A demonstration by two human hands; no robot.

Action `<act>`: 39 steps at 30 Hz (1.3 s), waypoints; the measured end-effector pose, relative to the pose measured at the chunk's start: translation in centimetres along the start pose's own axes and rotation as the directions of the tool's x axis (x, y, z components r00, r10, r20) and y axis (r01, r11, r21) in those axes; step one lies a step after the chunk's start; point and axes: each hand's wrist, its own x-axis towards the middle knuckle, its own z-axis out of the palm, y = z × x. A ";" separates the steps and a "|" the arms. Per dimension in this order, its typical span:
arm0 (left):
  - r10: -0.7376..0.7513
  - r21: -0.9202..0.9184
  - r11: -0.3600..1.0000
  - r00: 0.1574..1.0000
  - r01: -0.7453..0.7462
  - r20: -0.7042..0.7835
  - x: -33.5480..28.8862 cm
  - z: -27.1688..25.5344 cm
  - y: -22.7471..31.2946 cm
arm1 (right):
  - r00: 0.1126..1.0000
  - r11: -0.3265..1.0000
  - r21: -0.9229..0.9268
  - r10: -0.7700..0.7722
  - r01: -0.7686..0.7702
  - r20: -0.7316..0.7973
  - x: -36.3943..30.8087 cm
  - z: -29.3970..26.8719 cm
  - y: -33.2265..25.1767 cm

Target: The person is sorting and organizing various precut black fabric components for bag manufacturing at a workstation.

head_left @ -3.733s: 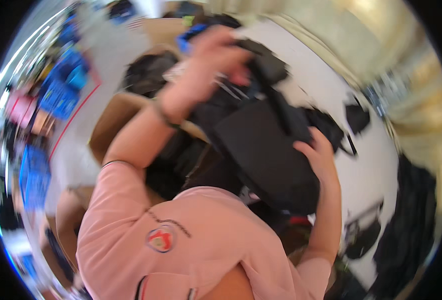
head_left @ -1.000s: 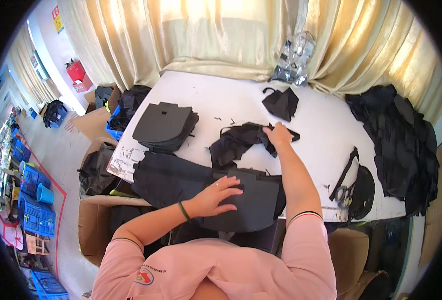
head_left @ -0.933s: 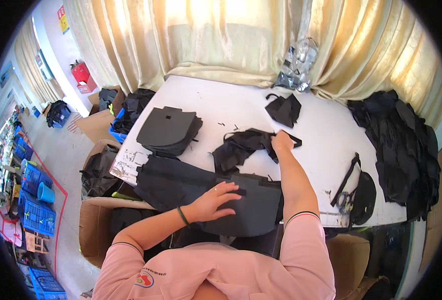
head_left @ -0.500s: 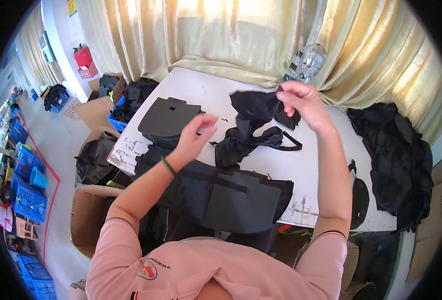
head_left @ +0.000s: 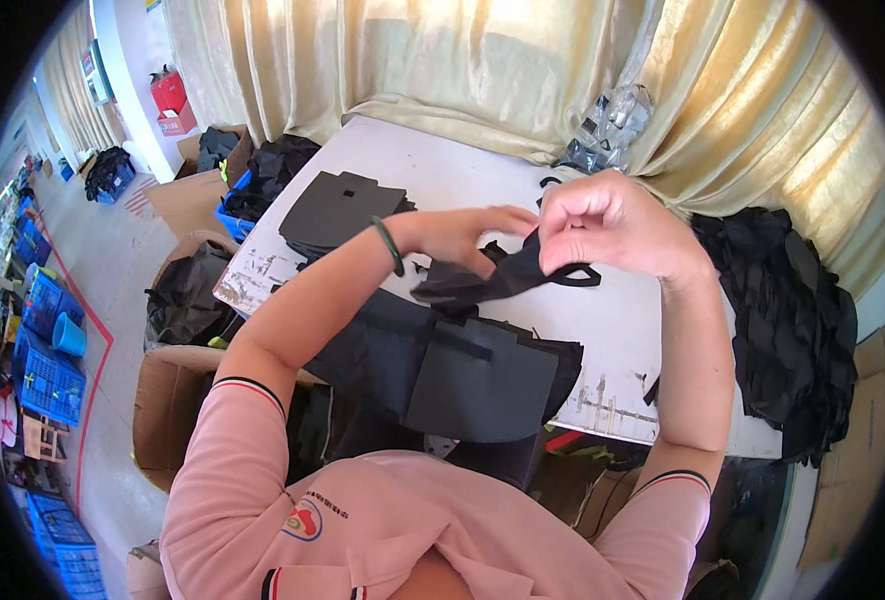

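Observation:
My right hand (head_left: 607, 228) is closed in a pinch on a black fabric piece (head_left: 492, 282) with a loop-like strap (head_left: 580, 274), held over the middle of the white table. Reaching in from the left, my left hand (head_left: 459, 238) has its fingers stretched apart just above that fabric; whether it touches the cloth I cannot tell. A green bangle circles the left wrist. Dark grey flat panels (head_left: 344, 212) lie stacked at the table's left. Close to my body, another dark panel (head_left: 482, 385) rests on layered black cloth (head_left: 374, 345).
A heap of black fabric pieces (head_left: 787, 320) hangs over the right table edge. Clear plastic bags (head_left: 610, 125) lie at the back by the curtain (head_left: 432, 60). Cardboard boxes (head_left: 167, 420) and blue crates (head_left: 54, 385) stand on the left, with a white table (head_left: 622, 345) before me.
My left hand has moved right, to the fabric piece. My right hand has come lower and nearer, still pinching the piece, which now stretches sideways toward the left hand.

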 end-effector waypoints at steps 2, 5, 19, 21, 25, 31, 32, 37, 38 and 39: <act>-0.070 -0.040 0.996 0.975 0.080 0.212 1.1 1.8 0.7 | 0.992 0.998 0.047 0.037 -0.042 0.118 -0.2 1.0 -0.5; 0.298 0.143 0.942 0.953 -0.303 0.058 2.1 4.0 -1.4 | 0.977 0.999 -0.023 -0.031 0.037 0.211 -1.6 2.0 -1.3; -0.278 0.573 0.731 0.929 0.370 -0.245 -19.3 -3.0 -3.4 | 0.873 0.963 0.269 -0.137 0.008 0.467 -15.3 6.9 1.0; -0.457 0.398 0.796 0.884 0.456 -0.099 -22.9 -3.5 -0.8 | 0.850 0.905 0.417 -0.157 -0.080 0.503 -16.0 7.4 2.1; -0.756 0.167 0.652 0.652 0.740 0.062 -26.9 -4.4 2.3 | 0.922 0.910 0.406 -0.085 -0.083 0.379 -15.8 7.8 4.4; -0.734 0.416 0.582 0.672 0.699 -0.101 -29.5 -4.0 -2.3 | 0.911 0.905 0.111 0.413 -0.411 0.011 -12.7 11.9 12.7; -0.732 0.416 0.585 0.674 0.696 -0.100 -29.1 -3.7 -3.5 | 0.898 0.902 0.014 0.430 -0.431 -0.090 -12.4 12.4 14.3; -0.743 0.429 0.549 0.654 0.717 -0.143 -25.6 -2.7 -7.1 | 0.853 0.814 -0.257 0.481 -0.520 -0.203 -11.2 14.0 18.3; -0.740 0.427 0.554 0.658 0.715 -0.142 -25.0 -2.5 -7.3 | 0.841 0.759 -0.363 0.480 -0.541 -0.248 -11.2 14.2 18.5; -0.772 0.455 0.513 0.623 0.727 -0.125 -24.4 -2.5 -7.5 | 0.839 0.755 -0.366 0.483 -0.544 -0.250 -11.1 14.4 18.6</act>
